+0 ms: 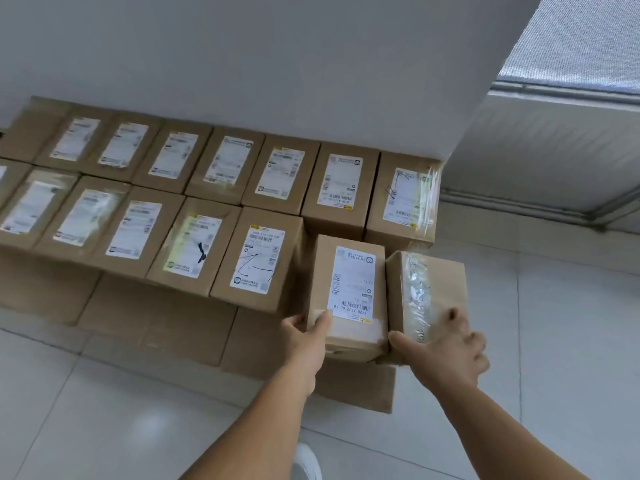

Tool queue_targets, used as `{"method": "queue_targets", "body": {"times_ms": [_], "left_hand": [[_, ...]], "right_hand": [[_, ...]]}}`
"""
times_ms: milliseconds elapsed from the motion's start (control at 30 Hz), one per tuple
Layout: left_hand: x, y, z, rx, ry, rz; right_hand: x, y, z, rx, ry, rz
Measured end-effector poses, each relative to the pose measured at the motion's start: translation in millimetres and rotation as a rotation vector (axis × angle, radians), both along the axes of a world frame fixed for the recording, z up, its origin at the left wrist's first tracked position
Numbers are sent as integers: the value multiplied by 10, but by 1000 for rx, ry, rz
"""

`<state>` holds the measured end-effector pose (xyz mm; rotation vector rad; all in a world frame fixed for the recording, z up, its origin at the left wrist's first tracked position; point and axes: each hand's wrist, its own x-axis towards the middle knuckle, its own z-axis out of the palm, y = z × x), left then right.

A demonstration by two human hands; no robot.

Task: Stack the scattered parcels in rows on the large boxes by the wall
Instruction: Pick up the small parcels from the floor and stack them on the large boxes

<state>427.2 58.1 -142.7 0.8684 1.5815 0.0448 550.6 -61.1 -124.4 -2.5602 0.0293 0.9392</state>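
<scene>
— Two parcels in hand at once, at the right end of the front row on the large boxes (166,327) by the wall (277,64).

— Which hand on which?

— Left hand (306,336) gripping the near left corner of the labelled parcel (348,292), thumb on top, fingers out of sight down the side. Right hand (446,344) curled round the near end of the taped parcel (424,299), thumb along its left edge, fingers spread over the top.

— Set down yet?

— Hard to say (undersides hidden). Probably the placing step: both level with the front row, just beside its last parcel (259,254), touching each other along one side.

— Next move?

— Likely sliding both leftward, flush against that last parcel, near edges in line with the row, then letting go. Care needed at the right edge of the large boxes: the taped parcel looks close to overhanging.

— Materials?

— Brown cardboard throughout, matte, square-cornered, oblong. White printed labels on top, some scrawled over in black marker. Clear glossy tape, wrinkled, down the middle of the taped parcel. Pale glossy tile floor (104,410) beneath.
</scene>
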Motion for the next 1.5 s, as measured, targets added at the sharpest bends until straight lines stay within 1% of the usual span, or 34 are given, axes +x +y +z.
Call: {"method": "queue_targets", "body": {"times_ms": [167,333,433,567,700,833,933,1000,1100,1233,1333,1400,1500], "left_hand": [[-34,177,-241,-77,73,154],[38,254,-303,-192,-25,237],[113,347,-284,-170,-62,266],[181,394,-272,-156,-27,286],[175,320,-224,-188,-48,319],[182,205,-126,-178,-5,270],[206,81,32,-174,-10,218],[209,-11,178,-190,-64,155],[218,-93,441,-222,-212,99],[159,-29,827,-180,-359,90],[1,107,1111,-110,-395,143],[-168,233,1245,-79,-396,182],[-486,437,1344,-62,-414,268]], "right_hand": [[-181,312,-193,-33,-10,-14],[-274,528,-236,-52,11,-78],[-227,599,-252,-58,5,-82],[-175,636,-287,-67,3,-82],[-136,563,-332,-58,2,-73],[-131,430,-195,-29,-34,-47],[-131,326,0,67,-117,-18],[-109,294,182,137,-163,14],[-38,324,487,232,-171,73],[-26,481,875,376,-119,152],[-139,676,1033,456,-18,183],[-272,824,1123,501,77,169],[-505,1054,1234,633,286,115]]}}
